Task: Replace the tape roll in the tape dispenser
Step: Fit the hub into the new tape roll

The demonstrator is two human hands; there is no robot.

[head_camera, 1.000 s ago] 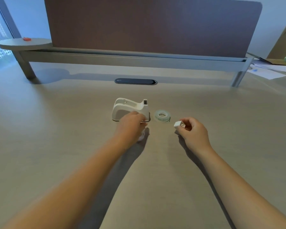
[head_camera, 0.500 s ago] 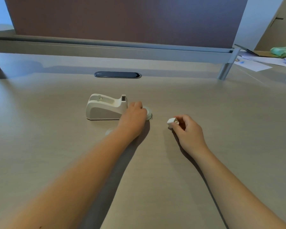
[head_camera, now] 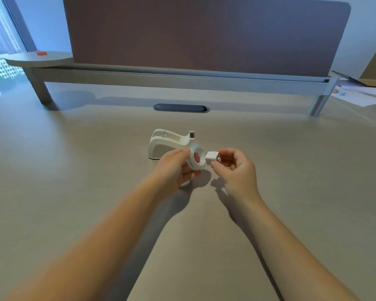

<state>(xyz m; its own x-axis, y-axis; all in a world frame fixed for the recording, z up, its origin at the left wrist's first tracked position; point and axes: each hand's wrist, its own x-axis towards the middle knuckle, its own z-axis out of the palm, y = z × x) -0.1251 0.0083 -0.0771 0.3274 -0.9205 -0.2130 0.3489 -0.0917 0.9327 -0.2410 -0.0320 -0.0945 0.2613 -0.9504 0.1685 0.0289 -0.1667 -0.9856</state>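
A white tape dispenser (head_camera: 167,144) stands on the desk with its roll cradle bare and its cutter end pointing right. My left hand (head_camera: 175,168) holds a clear tape roll (head_camera: 197,157) upright above the desk, just in front of the dispenser, its hole facing right. My right hand (head_camera: 236,169) pinches a small white spool core (head_camera: 212,157) right beside the roll's hole, almost touching it. Something pale lies on the desk under my left hand, mostly hidden.
A dark oval cable grommet (head_camera: 181,107) sits in the beige desk (head_camera: 74,170) behind the dispenser. A raised shelf (head_camera: 172,80) and brown divider panel run across the back. Papers (head_camera: 360,94) lie at the far right.
My left hand reached to the tape roll on the desk, took it and lifted it upright. My right hand brought the white core up next to the roll's hole.
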